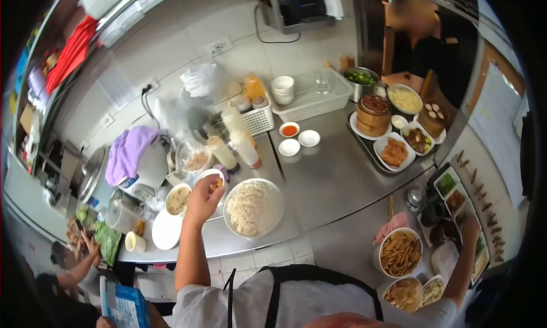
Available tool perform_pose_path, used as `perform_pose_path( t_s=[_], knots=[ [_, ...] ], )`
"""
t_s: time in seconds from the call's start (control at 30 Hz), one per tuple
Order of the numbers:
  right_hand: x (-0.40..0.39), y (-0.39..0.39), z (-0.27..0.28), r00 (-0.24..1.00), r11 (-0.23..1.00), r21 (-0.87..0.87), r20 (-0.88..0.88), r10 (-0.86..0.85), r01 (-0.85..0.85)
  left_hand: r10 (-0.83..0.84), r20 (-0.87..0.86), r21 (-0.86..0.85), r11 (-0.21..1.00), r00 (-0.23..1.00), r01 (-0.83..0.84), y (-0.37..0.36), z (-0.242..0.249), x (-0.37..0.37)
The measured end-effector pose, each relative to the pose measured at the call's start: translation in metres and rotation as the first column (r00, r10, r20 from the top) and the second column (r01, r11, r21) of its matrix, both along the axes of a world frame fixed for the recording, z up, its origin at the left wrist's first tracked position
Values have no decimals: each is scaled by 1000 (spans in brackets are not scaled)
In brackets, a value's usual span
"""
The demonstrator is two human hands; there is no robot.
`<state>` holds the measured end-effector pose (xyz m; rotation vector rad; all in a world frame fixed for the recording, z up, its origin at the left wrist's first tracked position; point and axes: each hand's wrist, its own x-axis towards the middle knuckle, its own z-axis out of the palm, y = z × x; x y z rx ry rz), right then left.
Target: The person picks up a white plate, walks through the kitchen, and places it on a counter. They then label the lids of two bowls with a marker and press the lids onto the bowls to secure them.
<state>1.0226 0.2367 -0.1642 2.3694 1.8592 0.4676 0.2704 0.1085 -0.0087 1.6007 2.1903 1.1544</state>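
My left hand (pixel 204 201) is over a small white bowl (pixel 203 175) left of the big bowl of white rice (pixel 253 207). Its fingers curl down toward orange-yellow bits in the bowl; whether any are pinched is too small to tell. To its left are a bowl of pale pieces in liquid (pixel 179 199) and a white plate (pixel 166 230). At the far right, my right hand (pixel 470 227) reaches in among the condiment containers, beside a dark jar (pixel 442 232). Its fingertips are hard to make out.
A tray of dishes (pixel 364 139) with a bamboo steamer (pixel 373 120) stands at the back right. Squeeze bottles (pixel 244 148) and small sauce dishes (pixel 289 129) are in the middle. A bowl of brown strips (pixel 401 253) sits near my right arm. Other people (pixel 74 259) are at left and behind the opening.
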Motion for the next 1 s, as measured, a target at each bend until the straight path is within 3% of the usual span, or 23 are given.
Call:
perform_pose_path(
  t_s=[0.03, 0.13, 0.23, 0.4, 0.47, 0.57, 0.67, 0.7, 0.77, 0.83, 0.9, 0.97, 1.0],
  knots=[
    [7, -2, -2, 1000, 998, -67, 21, 22, -21, -1, -19, 3, 1000, 1000, 1, -2, -1, -1],
    [22, -9, -10, 976, 980, 72, -96, 194, -188, -13, -66, 18, 1000, 998, 14, -7, -3, -1],
    [40, -13, -10, 942, 989, 25, -304, 145, -144, -18, -38, -49, 999, 999, 16, -12, 6, 3],
    [42, -22, 2, 915, 992, 64, -384, 127, -111, 23, -50, 17, 1000, 998, -22, -25, 1, -9],
    [42, -26, 3, 884, 992, 105, -454, 109, -69, 39, 54, 22, 999, 998, -40, -30, 1, -12],
    [72, -22, -27, 969, 994, 40, -221, 110, -104, 57, 100, 29, 998, 993, -61, -38, -10, -24],
    [127, -8, -63, 962, 962, 33, 27, 271, -272, 87, 108, 18, 996, 990, -89, -45, -15, -29],
    [103, -14, -39, 976, 987, 94, -165, 142, -128, 100, 112, 11, 995, 989, -102, -48, -16, -29],
    [41, -17, 27, 838, 975, 123, -538, -91, 185, 104, 127, 16, 994, 986, -107, -53, -16, -31],
    [41, -4, 30, 863, 945, 322, -492, 117, 56, 108, 137, 20, 994, 985, -112, -56, -18, -32],
    [15, 10, 50, 768, 879, 443, -497, 404, -176, 112, 140, 25, 993, 984, -116, -57, -22, -36],
    [-61, 7, 97, 787, 913, 375, -511, 347, -159, 108, 164, 16, 994, 981, -112, -56, -29, -39],
    [-84, 11, 102, 766, 877, 426, -480, 428, -223, 107, 174, 14, 994, 979, -111, -56, -32, -41]
  ],
)
